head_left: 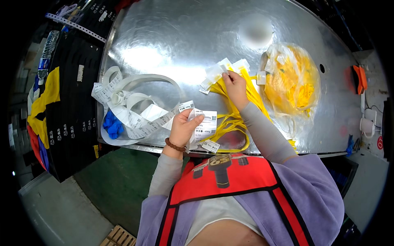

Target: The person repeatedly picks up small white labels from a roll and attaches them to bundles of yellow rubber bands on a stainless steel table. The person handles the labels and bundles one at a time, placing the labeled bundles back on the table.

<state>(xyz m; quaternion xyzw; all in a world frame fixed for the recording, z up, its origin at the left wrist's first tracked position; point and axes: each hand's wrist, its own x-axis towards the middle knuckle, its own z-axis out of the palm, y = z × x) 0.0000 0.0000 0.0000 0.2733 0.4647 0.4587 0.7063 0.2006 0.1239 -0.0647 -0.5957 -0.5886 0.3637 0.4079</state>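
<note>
My left hand (183,130) is closed on a strip of printed white labels (206,123), with the thumb pressed on the paper. Farther from me, my right hand (235,87) pinches at the white tag ends (216,73) of a bundle of yellow straps (252,91). The straps run under my right forearm and loop back toward the table's near edge. One small white tag (211,146) lies at that edge, by the strap loops. To the left, a long curled ribbon of labels (144,123) spreads over the table, joining the strip near my left hand.
A clear plastic bag of yellow straps (292,82) sits right of my right hand on the metal table (197,28). Crumpled blue gloves (113,125) lie at the left edge. Black crates (76,102) stand along the left side. An orange tool (360,80) is at the right.
</note>
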